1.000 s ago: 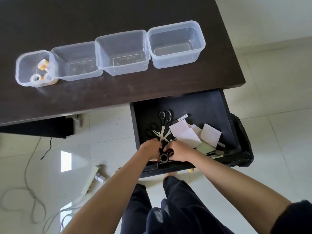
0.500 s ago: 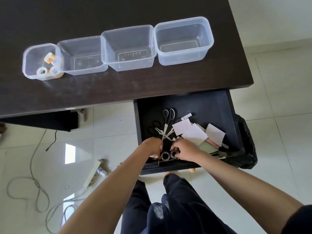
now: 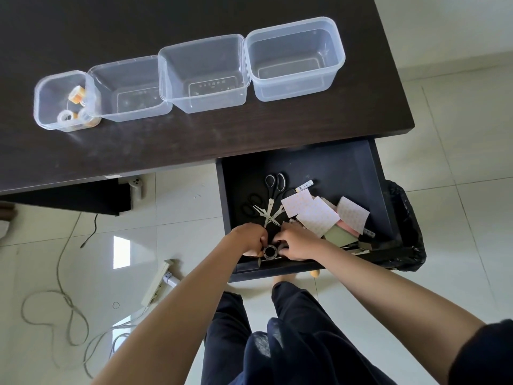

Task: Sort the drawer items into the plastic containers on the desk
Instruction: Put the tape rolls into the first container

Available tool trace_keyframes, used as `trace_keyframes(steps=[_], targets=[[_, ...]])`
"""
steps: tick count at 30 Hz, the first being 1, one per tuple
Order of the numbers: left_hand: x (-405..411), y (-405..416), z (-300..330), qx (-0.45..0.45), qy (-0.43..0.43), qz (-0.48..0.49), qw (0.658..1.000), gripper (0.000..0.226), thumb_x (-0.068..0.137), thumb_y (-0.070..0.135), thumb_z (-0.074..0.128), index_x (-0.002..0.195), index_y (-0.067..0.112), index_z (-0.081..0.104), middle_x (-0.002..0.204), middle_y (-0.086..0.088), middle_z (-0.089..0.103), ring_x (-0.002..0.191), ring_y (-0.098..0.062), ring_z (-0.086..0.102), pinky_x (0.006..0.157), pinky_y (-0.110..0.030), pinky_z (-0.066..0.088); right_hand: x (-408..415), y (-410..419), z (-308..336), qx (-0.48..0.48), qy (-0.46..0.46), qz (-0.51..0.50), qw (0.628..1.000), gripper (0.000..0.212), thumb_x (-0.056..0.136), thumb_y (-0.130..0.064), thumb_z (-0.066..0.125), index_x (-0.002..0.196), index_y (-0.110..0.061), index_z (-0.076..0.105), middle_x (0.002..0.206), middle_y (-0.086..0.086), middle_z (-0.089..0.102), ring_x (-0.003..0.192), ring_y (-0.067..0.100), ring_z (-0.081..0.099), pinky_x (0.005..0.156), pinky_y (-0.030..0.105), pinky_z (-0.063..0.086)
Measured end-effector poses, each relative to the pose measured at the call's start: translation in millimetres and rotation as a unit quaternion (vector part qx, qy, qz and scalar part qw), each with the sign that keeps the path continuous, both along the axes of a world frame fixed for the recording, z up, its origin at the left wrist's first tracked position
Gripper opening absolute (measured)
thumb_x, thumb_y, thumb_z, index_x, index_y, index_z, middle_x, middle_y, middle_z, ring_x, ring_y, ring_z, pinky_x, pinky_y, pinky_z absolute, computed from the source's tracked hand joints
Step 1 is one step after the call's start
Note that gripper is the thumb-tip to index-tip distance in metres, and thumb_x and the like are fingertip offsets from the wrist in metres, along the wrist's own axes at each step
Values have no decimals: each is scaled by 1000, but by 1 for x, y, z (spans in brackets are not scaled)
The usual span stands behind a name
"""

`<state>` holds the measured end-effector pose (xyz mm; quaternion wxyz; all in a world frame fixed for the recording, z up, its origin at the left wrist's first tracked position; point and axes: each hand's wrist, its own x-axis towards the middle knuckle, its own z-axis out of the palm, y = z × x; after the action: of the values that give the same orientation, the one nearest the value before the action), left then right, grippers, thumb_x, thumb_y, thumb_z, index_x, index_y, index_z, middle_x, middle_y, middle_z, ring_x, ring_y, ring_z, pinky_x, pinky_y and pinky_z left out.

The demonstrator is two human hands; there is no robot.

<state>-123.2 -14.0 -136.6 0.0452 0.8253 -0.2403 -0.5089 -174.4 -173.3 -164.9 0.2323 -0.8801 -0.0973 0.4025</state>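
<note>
Below the dark desk (image 3: 194, 151), my left hand (image 3: 249, 241) and right hand (image 3: 295, 244) both curl around tape rolls (image 3: 269, 252) in the open drawer (image 3: 333, 173).

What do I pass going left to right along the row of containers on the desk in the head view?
Small container holding tape rolls → second container, nothing visible inside → third container, nothing visible inside → fourth container, nothing visible inside.
</note>
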Motion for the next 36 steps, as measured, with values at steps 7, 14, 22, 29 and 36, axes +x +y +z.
trace_keyframes(steps=[7,14,22,29,36], targets=[[0,-1,2,6,11,-7,1000,24,86,3,52,103,8,68,89,-4,62,75,-20,50,65,-29,40,0,-5,5,65,28,-58,996,32,82,-17,60,112,-23,65,119,-4,59,111,18,53,94,36,45],[2,-1,3,29,12,-6,999,24,84,5,57,105,9,69,102,-10,69,84,-22,56,67,-27,42,0,-3,6,124,107,-130,978,20,82,-19,67,101,-19,63,104,-2,69,100,14,63,89,29,48],[7,-3,7,57,31,-3,998,21,81,10,61,99,5,70,81,-9,62,74,-24,55,59,-27,41,1,10,14,134,148,-132,971,35,88,-30,64,121,-20,58,103,0,72,94,13,62,83,26,43],[8,-6,11,42,54,8,998,19,81,4,60,96,5,71,79,-7,61,73,-21,53,52,-21,37,1,8,12,175,187,-206,945,30,79,-23,75,105,-19,62,100,-2,74,96,12,66,93,30,49],[9,-8,19,35,62,17,997,16,78,3,60,90,-1,69,68,-7,55,66,-21,49,51,-23,36,3,10,18,217,213,-230,924,26,78,-19,76,97,-18,59,98,2,73,79,4,64,75,18,48]])
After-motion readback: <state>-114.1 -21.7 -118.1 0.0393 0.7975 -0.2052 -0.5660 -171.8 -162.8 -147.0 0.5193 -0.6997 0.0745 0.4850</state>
